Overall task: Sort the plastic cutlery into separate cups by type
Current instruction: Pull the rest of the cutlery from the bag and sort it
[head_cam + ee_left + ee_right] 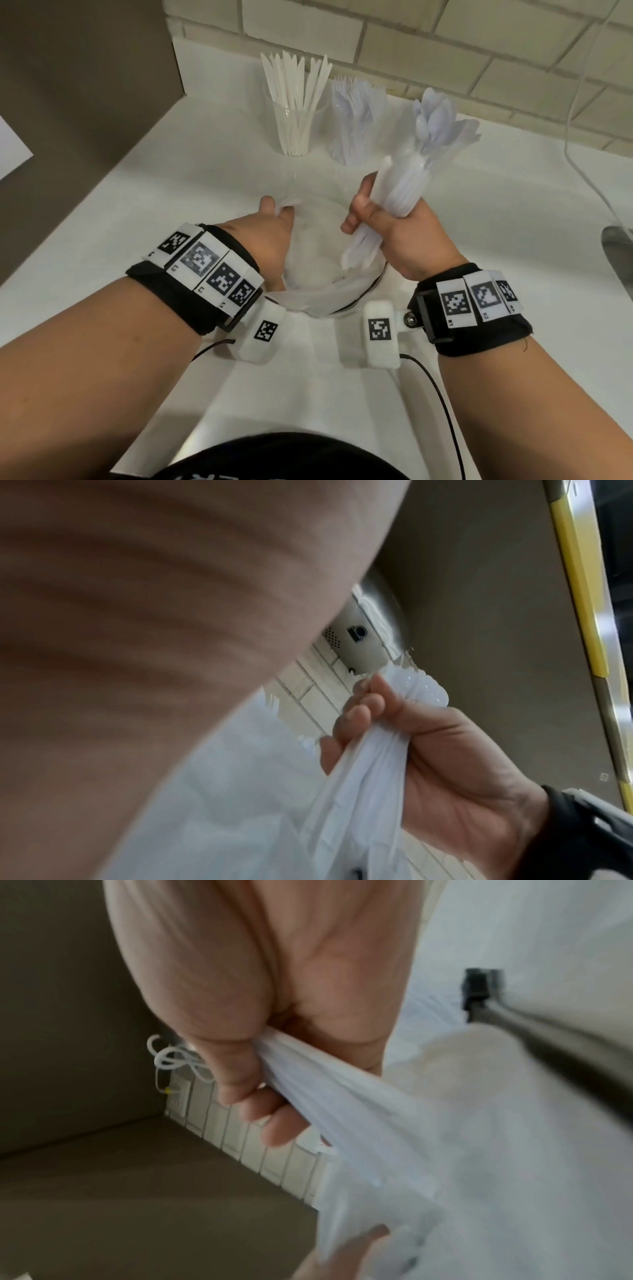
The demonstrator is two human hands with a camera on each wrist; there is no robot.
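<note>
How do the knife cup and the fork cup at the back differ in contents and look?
The knife cup holds opaque cream-white knives, fanned wide with blades up; the fork cup holds translucent, bluish forks, bunched closer with tines up. The knives rise higher than the forks. Both cups are clear plastic, upright, side by side near the tiled wall.

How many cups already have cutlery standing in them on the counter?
2. The cup of knives stands at the back left, and the cup of forks is right beside it. No third cup is visible; the right hand grips a bundle of spoons.

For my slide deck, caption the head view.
Right hand grips spoon bundle; knives and forks already in cups.
</note>
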